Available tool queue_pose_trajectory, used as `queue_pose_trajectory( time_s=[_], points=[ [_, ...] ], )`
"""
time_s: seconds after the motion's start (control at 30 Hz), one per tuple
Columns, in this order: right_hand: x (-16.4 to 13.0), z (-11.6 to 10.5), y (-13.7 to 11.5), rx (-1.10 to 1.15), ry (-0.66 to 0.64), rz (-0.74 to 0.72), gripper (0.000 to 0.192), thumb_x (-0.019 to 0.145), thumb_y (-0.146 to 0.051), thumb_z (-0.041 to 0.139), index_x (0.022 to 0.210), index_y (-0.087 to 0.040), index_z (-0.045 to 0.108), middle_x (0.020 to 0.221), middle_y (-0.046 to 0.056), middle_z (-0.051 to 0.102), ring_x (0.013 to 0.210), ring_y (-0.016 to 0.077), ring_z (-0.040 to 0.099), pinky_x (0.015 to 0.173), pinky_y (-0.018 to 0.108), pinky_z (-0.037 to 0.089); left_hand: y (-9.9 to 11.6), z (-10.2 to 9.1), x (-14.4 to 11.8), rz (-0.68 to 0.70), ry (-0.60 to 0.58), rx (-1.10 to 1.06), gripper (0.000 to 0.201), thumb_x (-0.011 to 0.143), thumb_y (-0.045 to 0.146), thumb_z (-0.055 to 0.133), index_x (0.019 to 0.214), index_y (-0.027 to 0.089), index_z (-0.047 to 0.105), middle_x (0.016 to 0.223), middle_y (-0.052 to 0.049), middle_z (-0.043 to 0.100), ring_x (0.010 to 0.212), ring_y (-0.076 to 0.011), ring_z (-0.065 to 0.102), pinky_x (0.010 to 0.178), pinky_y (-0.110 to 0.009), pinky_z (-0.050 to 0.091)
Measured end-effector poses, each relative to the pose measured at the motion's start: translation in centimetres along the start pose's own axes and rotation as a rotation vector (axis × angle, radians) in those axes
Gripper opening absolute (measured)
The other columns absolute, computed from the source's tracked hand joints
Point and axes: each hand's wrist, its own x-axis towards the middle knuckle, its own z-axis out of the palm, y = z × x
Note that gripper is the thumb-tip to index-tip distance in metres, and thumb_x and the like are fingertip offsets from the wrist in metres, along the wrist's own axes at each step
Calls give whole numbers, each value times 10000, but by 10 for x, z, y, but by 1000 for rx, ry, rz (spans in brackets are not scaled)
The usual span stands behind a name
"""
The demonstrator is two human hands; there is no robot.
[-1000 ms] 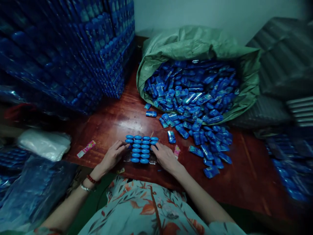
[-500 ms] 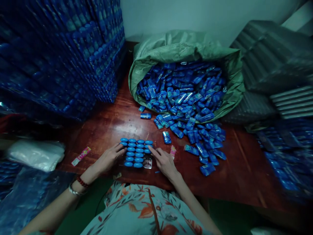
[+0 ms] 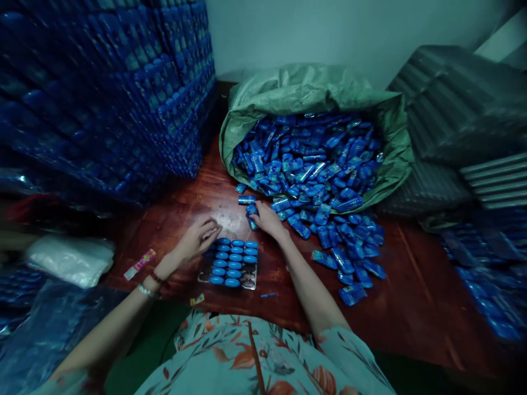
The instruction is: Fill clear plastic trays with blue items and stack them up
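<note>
Head view: mid-fill on clear tray (image 3: pixel 230 262) of blue tubes at near worktop (image 3: pixel 185 208) edge. Right hand (image 3: pixel 267 219) fingers closed on one tube (image 3: pixel 251 213) from spilled pile; left hand (image 3: pixel 200 238) loosely curled at tray's top-left (holding nothing visible). Next, probably: seating tube upright in free slot.

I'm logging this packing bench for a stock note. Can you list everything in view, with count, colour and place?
Tray: one, clear plastic, near table edge, part filled with rows of blue pieces.
Blue pieces in tray: about twenty, blue, in rows.
Loose blue packets: too many to count, spilled on the table right of centre.
Sack: one, green, open, full of blue packets, at the back.
Stacked packs: many, blue, piled left.
White bag: one, far left.
Pink wrapper: one, left of tray.
Table: one, red-brown wood.
Left hand: at the tray's top-left corner.
Right hand: grasping a blue packet above the tray.
</note>
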Motion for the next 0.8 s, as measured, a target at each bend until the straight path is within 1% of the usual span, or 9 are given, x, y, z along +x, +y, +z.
queue_pose_trajectory(
  time_s=[0.07, 0.13, 0.23, 0.33, 0.43, 0.5, 0.63, 0.7, 0.8],
  points=[
    [-2, 11, -6, 65, -23, -37, 447, 805, -240, 602, 1236, -187, 497, 1067, 91, 639, 961, 234, 597, 820, 308, 433, -11, 7, 30, -99, -88, -50, 242, 920, 295, 417, 954, 146, 604, 920, -77, 594, 742, -145, 561, 689, -255, 455],
    [-5, 19, -5, 137, -26, -55, 408, 791, -259, 608, 1188, -211, 523, 1039, 48, 655, 928, 200, 605, 799, 280, 442, -22, 19, 61, -127, -300, -53, 261, 868, 310, 508, 1053, 141, 581, 1009, -90, 608, 755, -152, 578, 689, -253, 454],
    [-13, 23, 9, 199, 38, -7, 329, 821, -313, 541, 1129, -196, 530, 1007, 34, 657, 863, 169, 607, 748, 264, 458, -30, 39, 97, -101, -572, -26, 446, 746, 359, 658, 1115, 139, 539, 1038, -89, 623, 805, -185, 585, 666, -244, 438],
    [-29, 19, 26, 222, 135, 70, 318, 850, -332, 453, 1114, -166, 516, 982, 66, 649, 838, 183, 604, 733, 297, 462, -26, 59, 114, -35, -638, -9, 545, 601, 361, 770, 1038, 124, 547, 1045, -101, 615, 835, -208, 569, 654, -241, 420],
    [-47, 15, 36, 240, 165, 79, 248, 814, -325, 501, 1007, -180, 561, 943, 66, 652, 845, 201, 606, 764, 319, 452, -21, 73, 118, -6, -588, -41, 531, 504, 294, 817, 935, 133, 551, 991, -85, 617, 826, -207, 556, 644, -235, 415],
    [-57, 13, 37, 255, 154, 60, 217, 790, -325, 536, 958, -192, 573, 895, 47, 654, 801, 195, 607, 758, 317, 452, -22, 74, 116, -12, -563, -63, 451, 507, 267, 810, 856, 143, 552, 875, -48, 623, 770, -189, 551, 623, -229, 410],
    [-78, 8, 33, 543, 282, 48, 248, 786, -378, 556, 960, -201, 548, 861, 24, 637, 722, 164, 593, 693, 295, 473, -29, 46, 100, -59, -467, -101, 224, 713, 287, 660, 849, 139, 562, 825, -32, 624, 745, -167, 554, 659, -240, 420],
    [-98, 4, 29, 754, 360, 49, 261, 766, -383, 602, 952, -213, 536, 862, 12, 629, 733, 156, 599, 677, 281, 488, -31, 21, 76, -124, -297, -150, 198, 811, 312, 547, 897, 135, 570, 875, -47, 629, 794, -170, 564, 711, -257, 433],
    [-137, 2, 20, 852, 344, 17, 231, 764, -340, 648, 940, -228, 548, 827, -7, 620, 716, 145, 606, 644, 262, 504, -27, -14, 13, -303, 93, -269, 242, 830, 363, 525, 918, 149, 597, 877, -43, 633, 819, -172, 580, 747, -270, 454]
  ],
)
